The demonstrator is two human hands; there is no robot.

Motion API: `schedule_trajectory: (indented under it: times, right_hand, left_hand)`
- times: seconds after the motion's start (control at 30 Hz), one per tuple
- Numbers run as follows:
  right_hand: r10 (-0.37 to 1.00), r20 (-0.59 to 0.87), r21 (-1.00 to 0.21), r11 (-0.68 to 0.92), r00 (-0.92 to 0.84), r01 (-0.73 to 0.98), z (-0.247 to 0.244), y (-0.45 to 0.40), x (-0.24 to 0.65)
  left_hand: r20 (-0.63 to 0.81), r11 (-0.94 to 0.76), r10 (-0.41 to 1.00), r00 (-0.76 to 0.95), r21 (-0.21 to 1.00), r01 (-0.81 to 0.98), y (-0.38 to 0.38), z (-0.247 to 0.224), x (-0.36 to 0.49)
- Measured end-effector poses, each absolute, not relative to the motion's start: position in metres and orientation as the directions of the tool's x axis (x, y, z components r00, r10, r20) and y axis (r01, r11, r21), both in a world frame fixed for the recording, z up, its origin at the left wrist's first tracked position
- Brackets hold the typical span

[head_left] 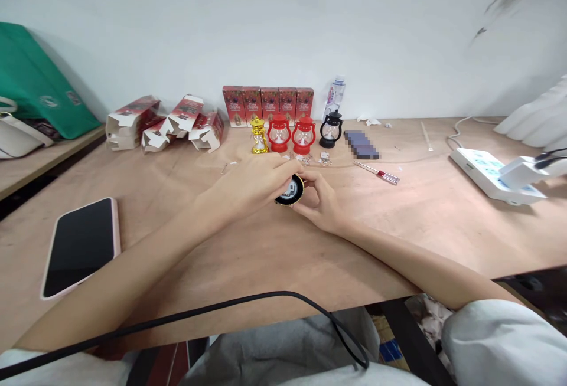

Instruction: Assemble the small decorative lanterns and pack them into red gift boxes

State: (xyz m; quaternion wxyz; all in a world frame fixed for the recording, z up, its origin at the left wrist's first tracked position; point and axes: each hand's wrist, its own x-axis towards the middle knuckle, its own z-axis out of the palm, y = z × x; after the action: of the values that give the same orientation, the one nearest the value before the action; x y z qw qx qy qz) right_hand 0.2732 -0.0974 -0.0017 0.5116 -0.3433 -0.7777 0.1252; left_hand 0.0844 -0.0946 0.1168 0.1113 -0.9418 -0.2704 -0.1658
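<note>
A small round item with a black underside and a gold rim (290, 190) is held between both hands above the table. My left hand (261, 178) reaches over it from the left, its fingers closed on the edge. On the right side, my right hand (319, 200) pinches the rim with curved fingers. Behind the hands stand a gold lantern (259, 136), two red lanterns (279, 133) and a black lantern (331, 129), all upright. Small metal bits (325, 158) lie just in front of them.
Red boxes (270, 104) and a bottle (334, 97) stand by the wall. Opened boxes (130, 123) lie left. A phone (80, 247) rests front left, a screwdriver (381, 173) and power strip (482, 170) right. A black cable (248, 298) crosses in front.
</note>
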Motion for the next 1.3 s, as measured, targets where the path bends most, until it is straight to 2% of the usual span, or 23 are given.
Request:
schedule_trajectory:
  times: [0.77,0.93,1.07,1.17,1.23,1.3]
  right_hand:
    - [0.660,0.717,-0.554,0.734,-0.222,0.393,-0.002,-0.097,0.272]
    - [0.667,0.708,-0.547,0.726,-0.233,0.417,-0.002,-0.097,0.274]
    - [0.575,0.757,-0.428,0.795,-0.311,0.430,-0.001,-0.100,0.275]
    - [0.503,0.771,-0.346,0.846,-0.391,0.406,-0.001,-0.102,0.276]
    - [0.514,0.752,-0.353,0.842,-0.412,0.407,-0.001,-0.102,0.277]
    - [0.533,0.742,-0.368,0.830,-0.406,0.419,-0.001,-0.102,0.277]
  left_hand:
    - [0.325,-0.871,0.444,0.835,-0.063,0.488,-0.094,0.116,0.085]
    - [0.297,-0.877,0.466,0.833,0.029,0.480,-0.094,0.119,0.083]
    - [0.298,-0.832,0.551,0.779,0.130,0.539,-0.089,0.121,0.079]
    - [0.185,-0.764,0.634,0.751,0.297,0.573,-0.083,0.121,0.074]
    - [0.086,-0.720,0.650,0.755,0.388,0.576,-0.081,0.120,0.073]
    - [0.066,-0.696,0.662,0.747,0.424,0.579,-0.082,0.117,0.073]
